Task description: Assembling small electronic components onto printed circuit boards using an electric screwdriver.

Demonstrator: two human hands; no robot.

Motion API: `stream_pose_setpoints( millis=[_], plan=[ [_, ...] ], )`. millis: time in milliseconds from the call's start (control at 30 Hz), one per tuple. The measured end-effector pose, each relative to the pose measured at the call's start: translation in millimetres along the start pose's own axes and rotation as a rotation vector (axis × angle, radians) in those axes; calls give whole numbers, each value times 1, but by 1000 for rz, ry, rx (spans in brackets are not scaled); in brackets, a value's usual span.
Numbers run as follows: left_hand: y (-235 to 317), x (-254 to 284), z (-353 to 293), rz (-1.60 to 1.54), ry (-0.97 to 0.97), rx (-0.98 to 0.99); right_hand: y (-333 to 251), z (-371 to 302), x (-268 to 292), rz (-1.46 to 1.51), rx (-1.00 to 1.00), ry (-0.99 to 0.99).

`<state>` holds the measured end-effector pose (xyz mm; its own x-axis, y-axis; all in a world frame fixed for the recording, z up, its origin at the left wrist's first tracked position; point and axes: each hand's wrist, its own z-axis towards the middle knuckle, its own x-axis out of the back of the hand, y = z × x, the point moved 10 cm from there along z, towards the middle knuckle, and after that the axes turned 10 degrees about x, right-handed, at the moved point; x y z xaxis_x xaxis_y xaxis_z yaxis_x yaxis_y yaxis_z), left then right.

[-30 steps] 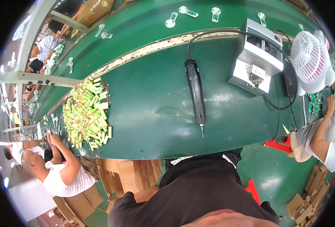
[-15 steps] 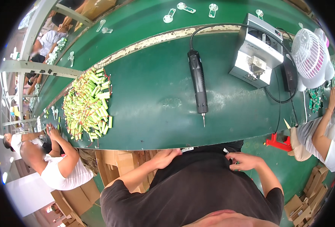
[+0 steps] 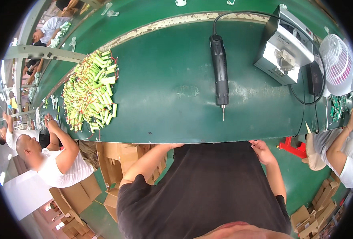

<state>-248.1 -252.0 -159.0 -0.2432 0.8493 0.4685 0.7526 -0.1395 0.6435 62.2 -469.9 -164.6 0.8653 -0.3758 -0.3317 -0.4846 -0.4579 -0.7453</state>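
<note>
My dark T-shirt (image 3: 220, 179) is stretched forward to the front edge of the green workbench (image 3: 152, 123). At its left front corner, my left hand (image 3: 175, 145) is closed on the cloth, its fingertips mostly hidden. On the other corner, my right hand (image 3: 262, 152) pinches the shirt's edge with bent fingers. A black electric screwdriver (image 3: 219, 71) lies on the bench beyond my hands, its bit pointing toward me. To the left is a heap of green-wrapped battery cells (image 3: 89, 93) with red wires. Neither hand touches these things.
A grey-white metal power unit (image 3: 284, 49) with a cable stands at the back right, beside a white fan (image 3: 338, 65). Co-workers sit at left (image 3: 60, 161) and right (image 3: 346, 153). Cardboard boxes (image 3: 118, 157) and a red object (image 3: 293, 148) are below bench level.
My hands have moved forward to the bench edge, drawing the shirt out flat. The view has shifted, so the bench things appear higher. The screwdriver and battery heap stay put.
</note>
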Motion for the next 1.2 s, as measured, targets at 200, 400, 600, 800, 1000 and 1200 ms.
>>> stream_pose_setpoints(
  millis=[200, 400, 600, 800, 1000, 1200],
  plan=[
    [3, 5, -9, 196, -92, -57, -19, -14, -21, -298, -284, -185],
    [33, 14, -95, 667, -11, -14, -117, -49, -62, -1041, -98, -485],
    [146, 85, -135, -23, -517, -231, -266, -15, -206, -834, 919, -403],
    [212, 252, -31, -55, 90, -499, -283, 105, -232, -1581, 651, 115],
    [158, 392, 149, -21, 943, -163, -292, 118, -222, -1187, 780, 24],
    [157, 424, 209, 184, 1174, 71, -331, 42, -195, 100, 983, -332]
  ],
)
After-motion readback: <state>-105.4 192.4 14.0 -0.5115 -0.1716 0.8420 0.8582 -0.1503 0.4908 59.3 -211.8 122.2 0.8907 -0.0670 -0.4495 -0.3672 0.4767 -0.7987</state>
